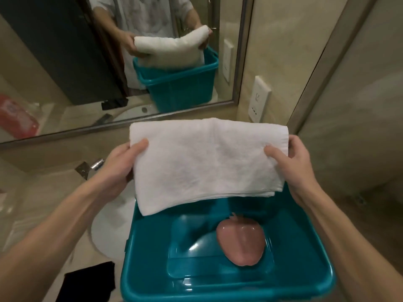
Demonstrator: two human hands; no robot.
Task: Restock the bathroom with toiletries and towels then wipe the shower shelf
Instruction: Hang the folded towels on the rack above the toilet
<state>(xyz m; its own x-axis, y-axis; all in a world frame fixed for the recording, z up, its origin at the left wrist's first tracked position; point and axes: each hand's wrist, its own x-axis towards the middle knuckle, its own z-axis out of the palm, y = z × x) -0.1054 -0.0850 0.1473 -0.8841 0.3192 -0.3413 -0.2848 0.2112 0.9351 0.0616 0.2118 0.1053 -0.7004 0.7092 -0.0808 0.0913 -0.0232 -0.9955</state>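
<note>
Left hand (122, 164) and right hand (294, 168) gripped a folded white terry towel (207, 162) by its ends over a teal plastic tub (150, 247); lifting level would keep it folded.

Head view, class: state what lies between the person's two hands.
The folded white towel fills that stretch; the left hand and right hand each grip a side, seen in the head view.
</note>
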